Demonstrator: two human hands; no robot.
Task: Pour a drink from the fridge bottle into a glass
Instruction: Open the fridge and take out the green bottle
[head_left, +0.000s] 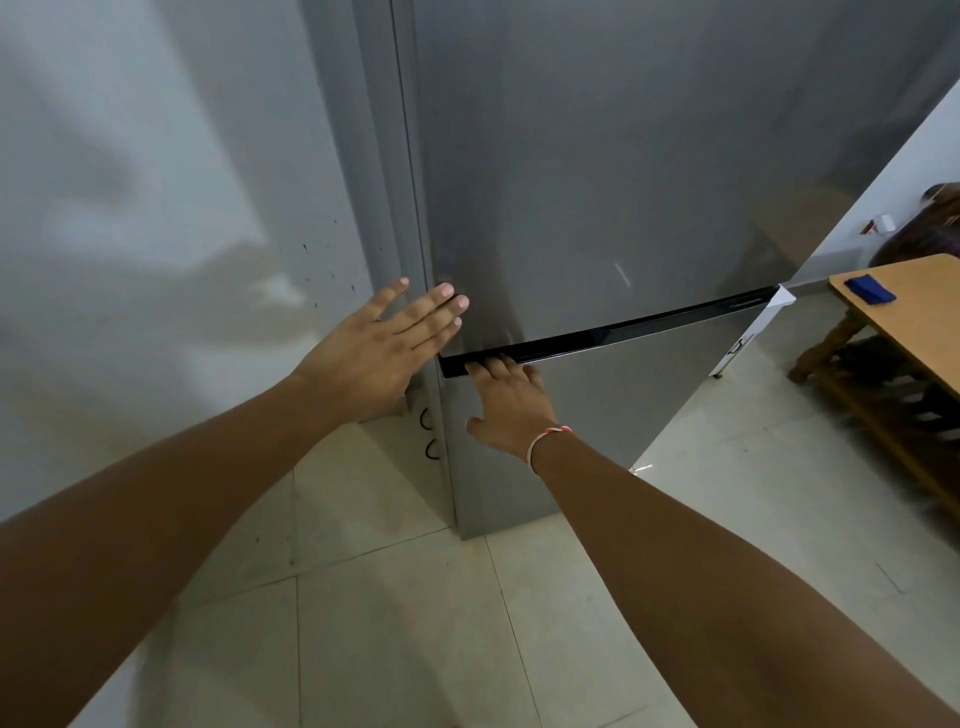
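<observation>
A tall, brushed-steel grey fridge (597, 182) with two doors fills the upper middle of the view, standing on a floor of pale, glossy square tiles (405, 623). Both doors are closed, and a black recessed handle strip (613, 332) runs across the seam between the upper and the lower door. The right hand (511, 410), with a red-and-white thread band (545, 441) at its wrist, reaches to the left end of that strip; its fingers curl over the top edge of the lower door and into the recess, the thumb spread out below against the door face. The left hand (379, 348) is flat and open with fingers spread, holding nothing; its fingertips lie at the left edge of the upper door, though real contact cannot be told. A plain grey-white wall (156, 208) stands to the left of the fridge. At the right edge is a light wooden worktop (914, 317) with a folded dark blue cloth (870, 290) near its far left corner. The bottle and the glass do not show; the fridge hides whatever is inside.
</observation>
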